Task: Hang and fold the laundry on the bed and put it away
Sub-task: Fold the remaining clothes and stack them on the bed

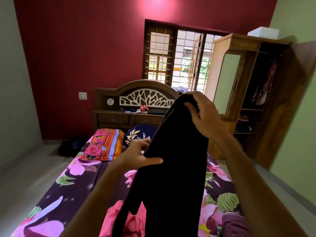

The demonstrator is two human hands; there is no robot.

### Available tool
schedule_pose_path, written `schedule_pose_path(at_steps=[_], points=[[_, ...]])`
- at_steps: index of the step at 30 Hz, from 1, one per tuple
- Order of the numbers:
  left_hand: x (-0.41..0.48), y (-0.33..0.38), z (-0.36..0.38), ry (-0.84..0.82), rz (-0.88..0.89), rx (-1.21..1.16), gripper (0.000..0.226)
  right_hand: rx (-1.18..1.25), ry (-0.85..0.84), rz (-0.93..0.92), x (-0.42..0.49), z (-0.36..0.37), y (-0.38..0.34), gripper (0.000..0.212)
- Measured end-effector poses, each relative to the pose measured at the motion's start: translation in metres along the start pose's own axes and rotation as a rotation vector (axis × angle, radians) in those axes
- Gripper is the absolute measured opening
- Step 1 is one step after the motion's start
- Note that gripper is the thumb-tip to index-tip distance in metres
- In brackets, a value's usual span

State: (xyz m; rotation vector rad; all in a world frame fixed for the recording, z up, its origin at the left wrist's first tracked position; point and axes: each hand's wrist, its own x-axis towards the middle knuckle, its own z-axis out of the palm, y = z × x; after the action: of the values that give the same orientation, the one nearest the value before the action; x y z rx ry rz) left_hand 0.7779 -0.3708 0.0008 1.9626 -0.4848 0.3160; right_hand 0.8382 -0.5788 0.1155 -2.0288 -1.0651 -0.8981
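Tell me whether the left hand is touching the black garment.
Touching. The head view shows the left hand pinching the edge of the garment, thumb lying across the cloth.

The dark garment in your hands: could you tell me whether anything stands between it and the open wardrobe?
Nothing visible does. The left hand and right hand hold the garment over the bed; the wardrobe stands to the right, its door swung open. The right forearm hides part of the floor between.
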Motion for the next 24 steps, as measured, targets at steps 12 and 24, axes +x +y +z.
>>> schedule_pose_path(at_steps=[12, 24], points=[[0.004, -0.024, 0.028, 0.037, -0.063, -0.075, 0.038, -0.015, 0.004, -0.001, -0.013, -0.015, 0.029, 0.034], [-0.024, -0.059, 0.042, 0.574, 0.113, 0.567, 0.058, -0.081, 0.129, 0.055, -0.017, -0.014, 0.041, 0.024]])
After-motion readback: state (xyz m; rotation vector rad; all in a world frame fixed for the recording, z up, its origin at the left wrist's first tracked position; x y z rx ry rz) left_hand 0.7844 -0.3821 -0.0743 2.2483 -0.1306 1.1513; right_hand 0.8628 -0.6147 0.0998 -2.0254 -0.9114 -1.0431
